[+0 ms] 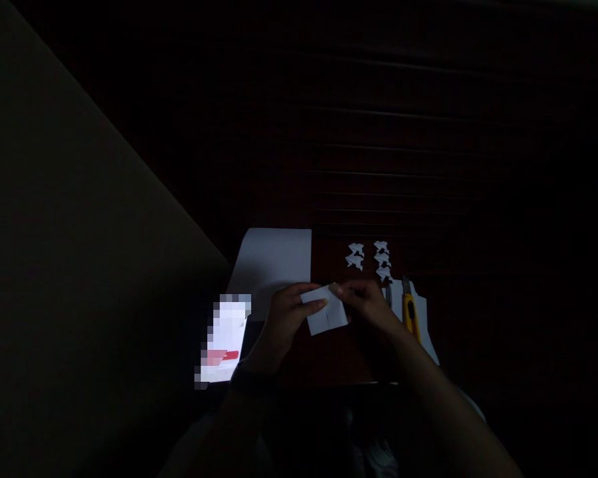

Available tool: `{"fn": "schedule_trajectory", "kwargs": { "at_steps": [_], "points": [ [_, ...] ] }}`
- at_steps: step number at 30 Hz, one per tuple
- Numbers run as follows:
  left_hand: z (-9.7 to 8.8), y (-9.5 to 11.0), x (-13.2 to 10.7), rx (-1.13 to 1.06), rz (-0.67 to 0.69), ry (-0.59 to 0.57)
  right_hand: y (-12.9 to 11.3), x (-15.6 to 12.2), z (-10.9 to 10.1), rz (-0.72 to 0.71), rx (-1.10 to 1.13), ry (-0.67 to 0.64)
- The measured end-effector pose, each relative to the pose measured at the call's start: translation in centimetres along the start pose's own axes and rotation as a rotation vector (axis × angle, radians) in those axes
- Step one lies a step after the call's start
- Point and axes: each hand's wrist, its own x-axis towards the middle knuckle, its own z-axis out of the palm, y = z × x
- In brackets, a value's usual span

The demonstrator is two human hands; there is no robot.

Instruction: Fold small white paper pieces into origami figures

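A small white piece of paper [333, 317] with crease lines is held up between my two hands above a dark table. My left hand [290, 310] pinches its left side, the thumb lying flat across the front. At the top right corner, my right hand [366, 300] grips the paper between thumb and fingers. Beyond my hands lie several small folded white paper figures [355, 261] in two columns. A yellow utility knife [410, 313] with its blade out rests just right of my right hand, on white paper.
A large white sheet [279, 255] lies at the back left of the table [329, 362]. A lit screen [226, 345], partly pixelated, glows left of my left wrist. More white paper [423, 322] sits under the knife. A pale wall [80, 232] rises on the left; the surroundings are very dark.
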Motion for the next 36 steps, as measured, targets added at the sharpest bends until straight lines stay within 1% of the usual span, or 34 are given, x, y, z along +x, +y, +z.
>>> {"fn": "schedule_trajectory", "kwargs": {
  "at_steps": [3,11,15,20,23,28,33,34,36],
  "points": [
    [-0.1,-0.1,0.1,0.013,0.016,0.001,0.0,-0.1,-0.3,0.037,0.024,-0.03],
    [0.1,0.0,0.2,0.062,0.018,0.051,0.2,0.1,-0.3,0.029,-0.041,-0.004],
    [0.2,0.0,0.3,0.072,0.017,0.059,0.4,0.2,-0.3,0.05,-0.061,0.0],
    [0.2,-0.3,0.4,0.1,0.059,0.072,0.8,0.4,-0.4,0.062,-0.117,-0.01],
    [0.2,-0.3,0.4,0.125,0.046,0.087,1.0,0.5,-0.5,0.021,-0.192,0.008],
    [0.2,-0.2,0.4,0.112,-0.003,0.085,1.0,0.7,-0.6,-0.094,-0.347,0.042],
    [0.0,-0.5,0.4,0.09,-0.014,0.058,1.0,0.7,-0.7,-0.105,-0.392,0.048],
    [0.0,-0.5,0.4,0.089,-0.007,0.06,1.0,0.6,-0.7,-0.088,-0.376,0.034],
    [-0.1,-0.6,0.4,0.093,0.002,0.082,1.1,0.5,-0.8,-0.023,-0.301,-0.043]
  ]
}}
